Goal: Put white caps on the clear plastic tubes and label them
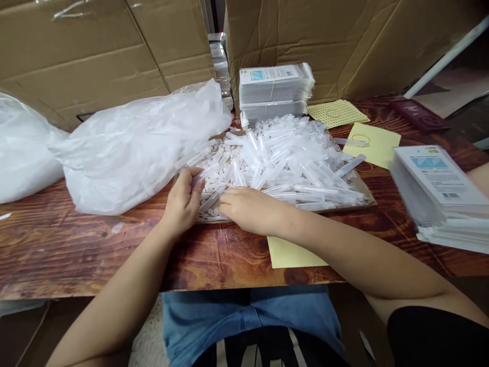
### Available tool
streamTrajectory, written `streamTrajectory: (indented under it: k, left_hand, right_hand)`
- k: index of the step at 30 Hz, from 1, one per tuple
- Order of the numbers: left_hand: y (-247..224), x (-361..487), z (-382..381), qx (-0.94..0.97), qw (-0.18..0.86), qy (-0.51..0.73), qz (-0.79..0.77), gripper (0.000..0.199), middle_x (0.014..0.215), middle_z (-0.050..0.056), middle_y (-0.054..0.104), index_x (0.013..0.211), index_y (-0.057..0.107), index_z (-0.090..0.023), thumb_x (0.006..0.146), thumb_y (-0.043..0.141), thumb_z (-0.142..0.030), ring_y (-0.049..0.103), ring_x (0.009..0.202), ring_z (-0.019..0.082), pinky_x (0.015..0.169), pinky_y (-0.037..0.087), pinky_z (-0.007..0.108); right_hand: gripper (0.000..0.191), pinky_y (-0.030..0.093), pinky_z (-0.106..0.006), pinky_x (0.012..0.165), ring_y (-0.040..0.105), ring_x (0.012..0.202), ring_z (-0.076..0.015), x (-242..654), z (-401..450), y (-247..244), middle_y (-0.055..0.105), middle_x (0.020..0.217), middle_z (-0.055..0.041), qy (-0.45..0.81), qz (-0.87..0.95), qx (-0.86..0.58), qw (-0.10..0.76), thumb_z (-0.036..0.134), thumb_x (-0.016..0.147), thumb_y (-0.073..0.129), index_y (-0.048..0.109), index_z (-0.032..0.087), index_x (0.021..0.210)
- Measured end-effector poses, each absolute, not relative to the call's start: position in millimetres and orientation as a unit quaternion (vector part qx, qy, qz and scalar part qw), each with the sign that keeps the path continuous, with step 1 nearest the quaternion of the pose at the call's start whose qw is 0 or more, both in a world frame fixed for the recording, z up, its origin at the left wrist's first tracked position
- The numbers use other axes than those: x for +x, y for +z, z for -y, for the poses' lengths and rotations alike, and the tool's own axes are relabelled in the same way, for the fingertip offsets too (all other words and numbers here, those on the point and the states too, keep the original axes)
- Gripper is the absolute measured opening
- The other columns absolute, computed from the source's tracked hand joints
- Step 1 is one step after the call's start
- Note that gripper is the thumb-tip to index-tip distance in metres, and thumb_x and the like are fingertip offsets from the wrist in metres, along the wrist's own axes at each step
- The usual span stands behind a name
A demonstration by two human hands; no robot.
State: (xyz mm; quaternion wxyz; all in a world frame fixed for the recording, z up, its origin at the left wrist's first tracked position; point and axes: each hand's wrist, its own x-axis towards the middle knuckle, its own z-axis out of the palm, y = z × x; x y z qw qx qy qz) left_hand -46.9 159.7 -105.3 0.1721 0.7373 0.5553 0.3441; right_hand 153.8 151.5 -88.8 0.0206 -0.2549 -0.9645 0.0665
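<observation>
Nearest, both forearms come up over the edge of the wooden table (76, 255) and meet at a heap of clear plastic tubes (282, 163). The left hand (184, 204) stands on its side, fingers curled together around a few tubes at the near-left edge of the heap. The right hand (248, 209) lies palm down beside it, fingers bent and close together, tips hidden among the tubes; I cannot tell if they pinch one. A yellow paper (290, 253) lies under the right wrist. Farther left is a white plastic bag (141, 142). Behind the heap stands a stack of flat packets (273, 92), then cardboard boxes (95, 46).
</observation>
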Motion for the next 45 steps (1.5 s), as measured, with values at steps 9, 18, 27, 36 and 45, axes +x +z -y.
streamTrajectory:
  k: [9, 18, 27, 36, 45]
  left_hand:
    - [-104.3, -47.6, -149.4, 0.739, 0.203, 0.366, -0.528, 0.040, 0.121, 0.008, 0.070, 0.126, 0.065, -0.020, 0.098, 0.047, -0.043, 0.063, 0.111, 0.026, 0.102, 0.048, 0.037]
    - [-110.0, -56.8, -157.8, 0.705, 0.233, 0.394, -0.542, 0.032, 0.113, 0.006, 0.073, 0.111, 0.068, -0.022, 0.093, 0.060, -0.048, 0.063, 0.105, 0.025, 0.096, 0.048, 0.035]
    - [-107.6, -48.8, -151.4, 0.549, 0.535, 0.481, -0.426, 0.030, 0.068, -0.002, 0.053, 0.094, 0.070, -0.023, 0.079, 0.079, -0.046, 0.045, 0.061, 0.012, 0.060, 0.041, 0.026]
    - [-105.4, -43.6, -144.1, 0.578, 0.529, 0.457, -0.422, 0.032, 0.075, 0.000, 0.061, 0.091, 0.070, -0.022, 0.078, 0.082, -0.049, 0.051, 0.066, 0.014, 0.064, 0.043, 0.027]
    - [-96.5, -46.8, -138.4, 0.609, 0.536, 0.436, -0.388, 0.030, 0.069, -0.001, 0.059, 0.084, 0.069, -0.020, 0.083, 0.079, -0.049, 0.049, 0.062, 0.012, 0.062, 0.041, 0.026]
  right_hand:
    - [0.031, 0.047, -0.036, 0.086, 0.066, 0.102, -0.0245, 144.1, -156.7, -97.9, 0.073, 0.101, -0.0129, 0.092, 0.924, -0.369, 0.024, 0.005, 0.097, 0.044, 0.073, 0.012, 0.102]
    - [0.017, 0.046, -0.034, 0.081, 0.059, 0.093, -0.0222, 156.3, -162.7, -102.3, 0.066, 0.096, -0.0115, 0.147, 0.908, -0.374, 0.120, 0.006, 0.085, 0.053, 0.066, 0.013, 0.093]
    - [0.008, 0.055, -0.030, 0.073, 0.063, 0.082, -0.0143, 170.4, -169.3, -92.6, 0.067, 0.093, -0.0038, 0.187, 0.786, -0.275, 0.521, 0.017, 0.093, 0.060, 0.067, 0.021, 0.092]
    - [0.021, 0.056, -0.026, 0.072, 0.068, 0.085, -0.0125, 172.4, -159.6, -91.3, 0.068, 0.088, -0.0033, 0.113, 0.830, -0.220, 0.500, 0.011, 0.099, 0.055, 0.069, 0.018, 0.086]
    - [0.014, 0.053, -0.023, 0.069, 0.065, 0.074, -0.0099, 184.1, -163.9, -80.1, 0.070, 0.084, 0.0015, 0.301, 0.805, -0.264, 0.437, 0.027, 0.093, 0.072, 0.066, 0.018, 0.102]
